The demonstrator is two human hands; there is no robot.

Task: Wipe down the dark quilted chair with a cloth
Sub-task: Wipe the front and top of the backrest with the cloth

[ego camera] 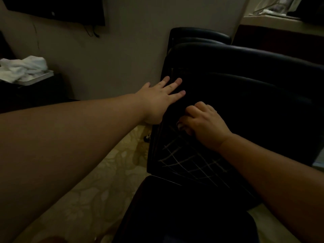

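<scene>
I see the dark quilted chair (201, 163) right of centre, pale criss-cross stitching showing on the lower part of its surface, padded upper part running off to the right. Very dim feed, so the chair's upper surface is near black. Left hand (158, 98) lies flat on the chair near its left edge, fingers (175, 84) straight and spread, palm down, holding nothing. Right hand (204, 122) is just beside it, lower and to the right, knuckles up, fingers curled and bunched against the chair. It looks like it's gripping something dark, but I can't make out a cloth against the black upholstery, so I can't tell what's under that hand. The two hands are near each other, not touching. Second dark chair back (199, 35) sits behind the first one, against the wall (126, 58). Pale patterned floor (98, 190) to the left of the chair and below the left forearm. Far left, a heap of white towels (24, 68) on a pale tray, resting on a dark worktop (35, 92). Top left, a dark screen (57, 9) mounted on the wall with cables hanging below it. Top right, a pale ledge (273, 21) with some blurry clutter.
</scene>
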